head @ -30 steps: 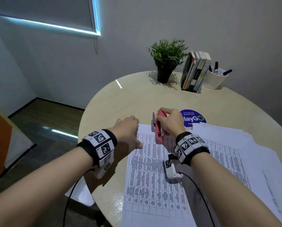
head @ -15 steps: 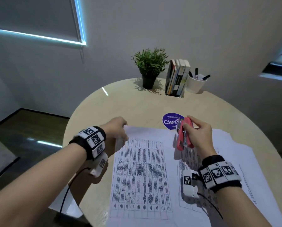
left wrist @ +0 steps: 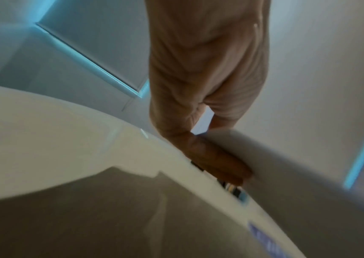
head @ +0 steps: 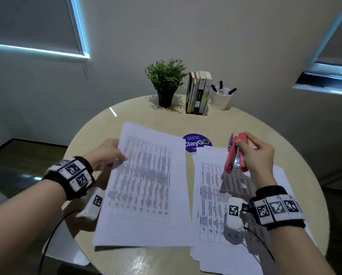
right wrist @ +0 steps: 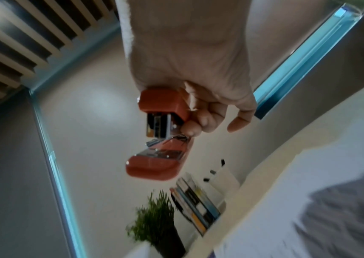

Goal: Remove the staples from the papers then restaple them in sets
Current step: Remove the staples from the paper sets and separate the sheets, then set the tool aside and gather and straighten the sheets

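My left hand (head: pixel 109 155) pinches the left edge of a set of printed papers (head: pixel 144 181) and holds it lifted, tilted and motion-blurred above the round table (head: pixel 138 116). The left wrist view shows my left hand (left wrist: pixel 216 162) with the thumb gripping that paper set (left wrist: pixel 286 165) at its edge. My right hand (head: pixel 255 155) grips a red stapler (head: pixel 235 153) held upright above a second spread of printed papers (head: pixel 215 195) lying flat on the right. In the right wrist view my right hand (right wrist: pixel 198 108) curls its fingers around the stapler (right wrist: pixel 161 132), whose arms are parted.
At the table's far edge stand a potted plant (head: pixel 165 82), a row of books (head: pixel 199 92) and a white cup of pens (head: pixel 220 96). A round purple sticker (head: pixel 198 143) lies between the two paper stacks. The table's left edge drops to dark floor.
My left hand has lifted the left paper set off the table and swung it up and leftward. My right hand has carried the stapler rightward and away from the paper corner.
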### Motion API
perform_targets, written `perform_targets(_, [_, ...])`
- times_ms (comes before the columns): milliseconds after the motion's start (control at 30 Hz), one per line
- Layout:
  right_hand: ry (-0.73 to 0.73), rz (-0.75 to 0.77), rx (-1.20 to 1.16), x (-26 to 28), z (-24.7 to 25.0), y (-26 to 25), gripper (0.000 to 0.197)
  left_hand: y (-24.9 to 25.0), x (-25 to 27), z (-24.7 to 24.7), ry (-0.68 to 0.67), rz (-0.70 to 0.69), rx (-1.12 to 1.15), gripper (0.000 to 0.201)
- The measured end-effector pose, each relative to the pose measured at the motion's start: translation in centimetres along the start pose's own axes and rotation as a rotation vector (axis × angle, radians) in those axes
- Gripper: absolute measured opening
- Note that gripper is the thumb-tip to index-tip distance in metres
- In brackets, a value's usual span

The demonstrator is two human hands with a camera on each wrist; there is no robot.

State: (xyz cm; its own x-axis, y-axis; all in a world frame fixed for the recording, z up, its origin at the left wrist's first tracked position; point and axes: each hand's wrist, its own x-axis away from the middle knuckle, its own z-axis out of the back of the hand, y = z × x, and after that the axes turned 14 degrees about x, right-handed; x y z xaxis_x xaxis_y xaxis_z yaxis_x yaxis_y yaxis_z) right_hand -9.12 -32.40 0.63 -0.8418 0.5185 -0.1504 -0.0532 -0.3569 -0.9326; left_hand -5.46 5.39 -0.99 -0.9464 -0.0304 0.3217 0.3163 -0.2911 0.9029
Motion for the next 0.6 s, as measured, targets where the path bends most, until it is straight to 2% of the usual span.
perform_targets(133, [0.091,0.038,-0.037,-1.0,3.1,-1.7,0.045,3.4,-1.4,2.6,0.030,-0.062,0.225,0.031])
perform_targets(233, [0.147,0.068,-0.090,-1.8,5.0,-2.8,0.047,5.8,-1.7,1.1,-0.007,-0.100,0.253,0.035])
perform_targets(400, [0.199,0.112,-0.120,-2.1,6.5,-4.5,0.047,5.8,-1.8,-8.4,-0.148,-0.124,0.098,0.030])
perform_targets(533, [0.135,0.126,-0.054,-1.1,6.0,-4.8,0.047,4.5,-1.4,-16.9,-0.230,-0.136,0.045,0.025])
perform_targets(600, [0.081,0.140,0.013,-0.3,5.3,-4.6,0.046,3.4,-2.1,-19.2,-0.289,-0.118,-0.027,0.032])
